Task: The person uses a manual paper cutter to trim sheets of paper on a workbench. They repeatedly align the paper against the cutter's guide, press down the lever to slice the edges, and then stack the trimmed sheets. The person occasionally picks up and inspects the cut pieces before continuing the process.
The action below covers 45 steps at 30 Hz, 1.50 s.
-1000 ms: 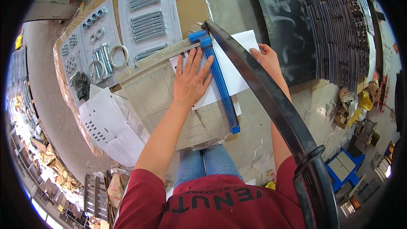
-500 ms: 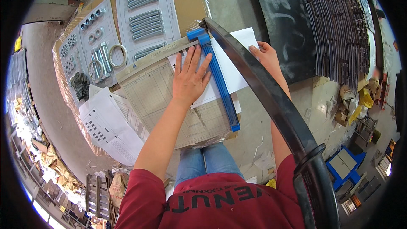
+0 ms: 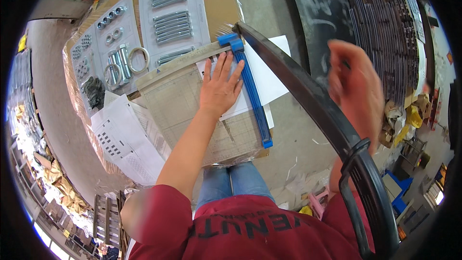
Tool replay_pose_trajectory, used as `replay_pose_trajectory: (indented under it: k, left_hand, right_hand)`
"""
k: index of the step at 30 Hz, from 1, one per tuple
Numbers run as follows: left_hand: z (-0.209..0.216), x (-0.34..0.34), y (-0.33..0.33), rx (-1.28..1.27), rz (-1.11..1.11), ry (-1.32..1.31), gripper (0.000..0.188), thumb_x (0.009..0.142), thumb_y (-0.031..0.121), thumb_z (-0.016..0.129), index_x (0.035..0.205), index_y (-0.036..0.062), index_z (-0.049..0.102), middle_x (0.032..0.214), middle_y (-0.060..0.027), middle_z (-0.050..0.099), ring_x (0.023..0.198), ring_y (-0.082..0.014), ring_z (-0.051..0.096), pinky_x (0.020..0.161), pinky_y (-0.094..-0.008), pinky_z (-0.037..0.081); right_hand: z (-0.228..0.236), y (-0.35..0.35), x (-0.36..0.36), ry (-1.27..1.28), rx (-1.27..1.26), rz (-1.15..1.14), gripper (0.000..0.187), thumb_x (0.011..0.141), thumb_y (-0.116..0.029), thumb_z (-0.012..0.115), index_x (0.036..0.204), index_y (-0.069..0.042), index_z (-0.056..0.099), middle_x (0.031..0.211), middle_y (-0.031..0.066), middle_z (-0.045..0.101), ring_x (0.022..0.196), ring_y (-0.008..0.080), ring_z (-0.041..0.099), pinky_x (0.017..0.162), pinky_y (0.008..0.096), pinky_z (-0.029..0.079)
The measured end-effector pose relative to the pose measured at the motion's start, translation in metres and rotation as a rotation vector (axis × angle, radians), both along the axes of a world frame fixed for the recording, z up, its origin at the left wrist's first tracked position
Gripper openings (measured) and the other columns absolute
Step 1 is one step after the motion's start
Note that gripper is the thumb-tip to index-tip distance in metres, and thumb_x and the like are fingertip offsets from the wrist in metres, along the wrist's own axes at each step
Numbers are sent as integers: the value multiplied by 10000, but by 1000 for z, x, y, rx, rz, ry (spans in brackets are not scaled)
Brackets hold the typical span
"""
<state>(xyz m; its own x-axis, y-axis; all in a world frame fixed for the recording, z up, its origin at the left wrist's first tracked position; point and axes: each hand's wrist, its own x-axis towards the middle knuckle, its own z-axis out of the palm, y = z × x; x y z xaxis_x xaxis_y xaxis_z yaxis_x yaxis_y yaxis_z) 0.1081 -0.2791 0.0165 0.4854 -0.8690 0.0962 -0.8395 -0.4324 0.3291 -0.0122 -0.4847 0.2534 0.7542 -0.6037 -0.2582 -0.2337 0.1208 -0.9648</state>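
My left hand (image 3: 221, 86) lies flat, fingers spread, on a white sheet of paper (image 3: 276, 79) on the paper cutter (image 3: 178, 110). The sheet runs beneath the cutter's blue guard strip (image 3: 251, 97) and sticks out to its right. The cutter's long black blade arm (image 3: 293, 79) is raised, slanting from the board's far corner toward its black handle (image 3: 368, 188) at the lower right. My right hand (image 3: 358, 84) is in the air beyond the blade arm, blurred, with bent fingers apart and nothing visible in it. The blade arm hides part of my right forearm.
Left of the cutter lie printed sheets (image 3: 125, 137) and a dark glove (image 3: 93, 91). Farther off, bolts (image 3: 172, 26), nuts and metal rings (image 3: 139, 60) sit under clear film on cards. At the right stand a black panel (image 3: 320, 19) and a stack of dark plates (image 3: 380, 38).
My right hand has let go of the sheet's right edge and moved right, past the blade arm. My left hand still presses on the sheet.
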Motion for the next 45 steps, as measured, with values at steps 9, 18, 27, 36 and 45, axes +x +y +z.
replay_pose_trajectory:
  k: [9,18,27,36,45]
  left_hand:
    - [-4,-1,-1,3,-2,-7,589,921,333,593,1472,254,399,1556,-92,330,1464,-250,255,1187,-531,163]
    - [0,-2,-4,19,-21,-2,589,935,335,576,1482,242,381,1558,-99,324,1464,-259,251,1190,-534,146]
    - [-2,0,-3,-6,-19,0,590,907,309,608,1461,222,425,1557,-117,327,1462,-265,255,1184,-538,145]
    - [-3,-2,-5,-3,-21,-25,587,907,319,613,1458,242,426,1542,-113,351,1449,-273,283,1186,-538,144]
    - [7,2,16,-274,257,88,575,853,202,702,1373,114,472,1434,-146,444,1315,-278,431,1084,-483,334]
  right_hand:
    - [96,21,-33,36,-4,455,390,749,-316,763,944,18,707,1108,217,555,810,155,599,699,210,483]
    - [45,84,-103,473,-332,584,151,694,-10,711,796,-62,614,1245,80,563,689,176,656,584,289,531]
    - [-66,127,-176,415,-654,518,238,674,-35,724,852,-102,582,1244,73,533,689,218,637,526,353,508]
    - [-176,132,-219,326,-799,522,268,710,-92,748,914,-129,577,1254,44,553,798,258,637,617,378,530]
    - [-190,151,-206,333,-862,381,245,761,-109,716,960,-95,574,1257,60,560,953,283,602,773,405,518]
